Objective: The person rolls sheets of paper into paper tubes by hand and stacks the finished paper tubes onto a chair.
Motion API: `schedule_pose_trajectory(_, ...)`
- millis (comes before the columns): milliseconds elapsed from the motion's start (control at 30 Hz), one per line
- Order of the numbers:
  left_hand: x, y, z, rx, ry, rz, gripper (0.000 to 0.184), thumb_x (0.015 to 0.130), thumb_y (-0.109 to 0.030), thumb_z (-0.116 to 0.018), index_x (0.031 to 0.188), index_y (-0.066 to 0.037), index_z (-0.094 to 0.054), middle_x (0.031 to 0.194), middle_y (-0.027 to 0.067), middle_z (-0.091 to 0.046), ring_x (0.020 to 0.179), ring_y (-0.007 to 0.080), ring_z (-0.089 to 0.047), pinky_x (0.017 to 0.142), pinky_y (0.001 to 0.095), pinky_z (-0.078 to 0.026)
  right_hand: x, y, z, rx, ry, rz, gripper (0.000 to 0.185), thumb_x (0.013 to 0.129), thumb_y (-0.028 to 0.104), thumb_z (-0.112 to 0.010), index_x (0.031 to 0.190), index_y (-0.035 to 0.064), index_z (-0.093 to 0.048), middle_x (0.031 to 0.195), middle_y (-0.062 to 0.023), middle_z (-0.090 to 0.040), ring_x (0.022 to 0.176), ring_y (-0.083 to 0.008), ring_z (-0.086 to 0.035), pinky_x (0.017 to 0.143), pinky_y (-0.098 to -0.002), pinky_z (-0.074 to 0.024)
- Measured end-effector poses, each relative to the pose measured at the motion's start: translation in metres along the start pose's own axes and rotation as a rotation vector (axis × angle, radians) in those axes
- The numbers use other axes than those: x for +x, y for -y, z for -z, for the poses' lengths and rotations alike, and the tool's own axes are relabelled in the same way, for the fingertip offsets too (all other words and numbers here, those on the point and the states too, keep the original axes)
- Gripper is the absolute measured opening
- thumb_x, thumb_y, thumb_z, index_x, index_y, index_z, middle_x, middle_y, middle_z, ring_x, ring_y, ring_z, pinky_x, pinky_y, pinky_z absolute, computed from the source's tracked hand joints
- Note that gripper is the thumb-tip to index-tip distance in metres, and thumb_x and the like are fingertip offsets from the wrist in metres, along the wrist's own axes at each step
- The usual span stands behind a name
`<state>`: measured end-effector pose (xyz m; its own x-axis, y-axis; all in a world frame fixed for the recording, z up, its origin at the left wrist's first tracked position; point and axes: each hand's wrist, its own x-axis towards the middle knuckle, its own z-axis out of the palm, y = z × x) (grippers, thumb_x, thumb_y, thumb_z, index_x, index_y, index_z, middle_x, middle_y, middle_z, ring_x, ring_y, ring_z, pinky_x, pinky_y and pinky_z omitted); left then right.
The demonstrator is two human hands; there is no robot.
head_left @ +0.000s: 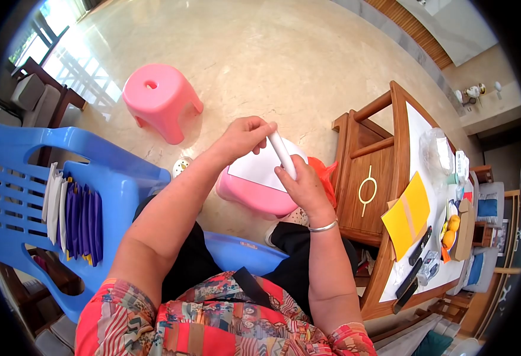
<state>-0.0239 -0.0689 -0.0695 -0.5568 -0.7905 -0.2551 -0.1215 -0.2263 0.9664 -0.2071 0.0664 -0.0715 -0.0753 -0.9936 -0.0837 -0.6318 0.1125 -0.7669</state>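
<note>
A white rolled tube (pixel 282 155) is held slantwise between my two hands. My left hand (pixel 247 137) pinches its upper end with thumb and fingertips. Around its lower end, the fingers and thumb of my right hand (pixel 305 185) are closed. Just below and behind the tube, a white sheet (pixel 254 169) lies on a pink stool (pixel 260 200) between my knees. Beside the stool, partly behind my right hand, is a red plastic bag (pixel 324 175).
Another pink stool (pixel 156 94) stands ahead on the left. A blue chair (pixel 109 204) at the left holds purple and white folded packets (pixel 83 219). At the right, a wooden table (pixel 391 261) bears a yellow envelope (pixel 407 215), remote controls (pixel 421 246) and oranges (pixel 450 232).
</note>
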Motion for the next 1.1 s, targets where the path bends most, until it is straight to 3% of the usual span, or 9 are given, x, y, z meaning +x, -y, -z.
schedule_pose_trajectory(133, 0.003, 0.01, -0.008, -0.312, -0.032, 0.217, 0.054, 0.109, -0.051, -0.045, 0.107, -0.003, -0.069, 0.078, 0.004, -0.061, 0.062, 0.0133, -0.058, 0.058, 0.0316, -0.051, -0.005, 0.009, 0.015, -0.383, -0.042, 0.083, 0.027, 0.094, 0.026, -0.068, 0.098, 0.0017, -0.059, 0.08, -0.0231, -0.07, 0.074, -0.0431, -0.068, 0.067, -0.0507, -0.054)
schedule_pose_trajectory(267, 0.004, 0.016, -0.019, -0.338, 0.036, 0.486, 0.058, 0.11, -0.055, -0.036, 0.109, -0.005, -0.065, 0.077, 0.0058, -0.061, 0.057, 0.0171, -0.056, 0.055, 0.0355, -0.051, 0.005, 0.026, 0.035, -0.741, 0.031, 0.162, 0.018, 0.089, 0.018, -0.067, 0.097, 0.0037, -0.06, 0.081, -0.0193, -0.07, 0.077, -0.0414, -0.07, 0.068, -0.0518, -0.0556)
schedule_pose_trajectory(500, 0.004, 0.02, -0.02, -0.412, 0.259, 0.516, 0.046, 0.109, -0.051, -0.042, 0.106, -0.01, -0.063, 0.068, 0.0015, -0.058, 0.054, 0.0139, -0.052, 0.05, 0.0316, -0.043, 0.012, 0.084, 0.078, -1.17, 0.31, 0.238, 0.01, 0.09, 0.012, -0.063, 0.095, 0.0037, -0.061, 0.078, -0.0174, -0.07, 0.072, -0.0378, -0.071, 0.064, -0.0481, -0.0571)
schedule_pose_trajectory(800, 0.007, 0.023, -0.015, -0.45, 0.205, 0.467, 0.028, 0.107, -0.038, -0.055, 0.102, -0.012, -0.062, 0.062, -0.0027, -0.049, 0.051, 0.0111, -0.041, 0.047, 0.0299, -0.036, -0.001, 0.134, 0.118, -1.312, 0.321, 0.28, 0.006, 0.092, 0.009, -0.062, 0.096, 0.005, -0.06, 0.078, -0.0141, -0.068, 0.071, -0.0336, -0.071, 0.063, -0.0449, -0.0571)
schedule_pose_trajectory(1000, 0.02, 0.048, 0.014, -0.496, 0.075, 0.48, 0.023, 0.105, -0.034, -0.056, 0.093, -0.014, -0.057, 0.061, -0.0045, -0.044, 0.052, 0.0101, -0.039, 0.048, 0.0289, -0.033, -0.028, 0.104, 0.148, -1.256, 0.216, 0.237, 0.015, 0.09, 0.012, -0.068, 0.097, 0.0061, -0.056, 0.079, -0.0148, -0.067, 0.074, -0.0379, -0.068, 0.066, -0.0482, -0.0552)
schedule_pose_trajectory(1100, 0.026, 0.071, 0.034, -0.455, -0.012, 0.512, 0.025, 0.105, -0.034, -0.057, 0.089, -0.014, -0.058, 0.061, -0.0044, -0.044, 0.051, 0.01, -0.038, 0.047, 0.0292, -0.033, -0.051, 0.097, 0.16, -1.276, 0.198, 0.201, 0.005, 0.093, 0.009, -0.06, 0.096, 0.0058, -0.057, 0.079, -0.0145, -0.068, 0.077, -0.035, -0.072, 0.065, -0.047, -0.057)
